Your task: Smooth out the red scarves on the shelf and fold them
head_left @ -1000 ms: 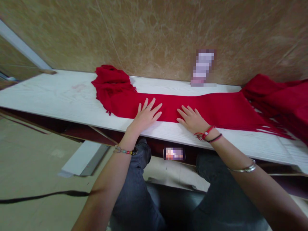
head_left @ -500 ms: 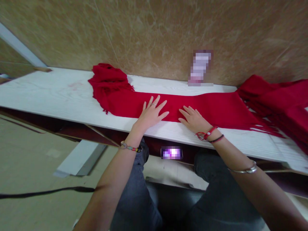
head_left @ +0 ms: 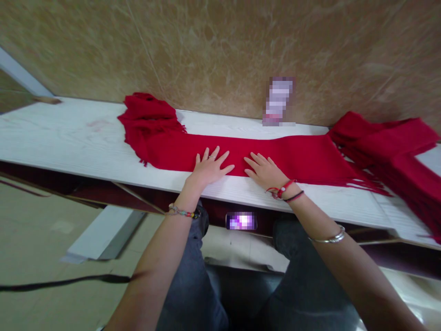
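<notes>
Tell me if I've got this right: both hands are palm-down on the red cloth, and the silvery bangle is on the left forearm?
Not quite: the head view shows the silvery bangle on the right forearm, not the left. The left hand and right hand are indeed both palm-down on the red cloth.

Left fingers (head_left: 223, 157) and right fingers (head_left: 253, 164) lie flat and fanned out.
</notes>
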The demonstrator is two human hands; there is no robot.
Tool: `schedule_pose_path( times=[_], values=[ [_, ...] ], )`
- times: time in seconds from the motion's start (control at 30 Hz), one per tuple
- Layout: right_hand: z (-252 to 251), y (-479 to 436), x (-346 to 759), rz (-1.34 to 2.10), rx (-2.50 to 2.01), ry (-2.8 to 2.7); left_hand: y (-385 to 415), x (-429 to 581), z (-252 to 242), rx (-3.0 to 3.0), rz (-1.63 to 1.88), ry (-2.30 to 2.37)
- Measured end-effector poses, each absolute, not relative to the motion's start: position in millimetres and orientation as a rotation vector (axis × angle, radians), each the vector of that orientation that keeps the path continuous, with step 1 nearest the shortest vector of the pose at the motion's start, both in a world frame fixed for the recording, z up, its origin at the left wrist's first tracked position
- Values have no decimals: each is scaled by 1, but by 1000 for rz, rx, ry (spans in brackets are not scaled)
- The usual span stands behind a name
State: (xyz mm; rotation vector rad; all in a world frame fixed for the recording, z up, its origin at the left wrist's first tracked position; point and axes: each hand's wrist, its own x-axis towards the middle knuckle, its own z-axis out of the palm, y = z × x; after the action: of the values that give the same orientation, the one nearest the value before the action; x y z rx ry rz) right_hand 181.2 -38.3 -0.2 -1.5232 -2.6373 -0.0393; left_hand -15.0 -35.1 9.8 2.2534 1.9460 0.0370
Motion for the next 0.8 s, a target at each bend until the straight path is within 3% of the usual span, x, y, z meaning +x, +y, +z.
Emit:
schedule_pose_path(
  times=[0.33,0.6,0.8],
  values=[
    [4,-38,266,-347,-1745,-2477,-30,-20,8,2094,52,2125],
    [5,-51,208,-121,-1357,-2541,-26,-25,7,2179,135,2175],
    [5,-49,171,-7,-1370,-2677,-32,-32,6,2149,59,2117]
  ],
)
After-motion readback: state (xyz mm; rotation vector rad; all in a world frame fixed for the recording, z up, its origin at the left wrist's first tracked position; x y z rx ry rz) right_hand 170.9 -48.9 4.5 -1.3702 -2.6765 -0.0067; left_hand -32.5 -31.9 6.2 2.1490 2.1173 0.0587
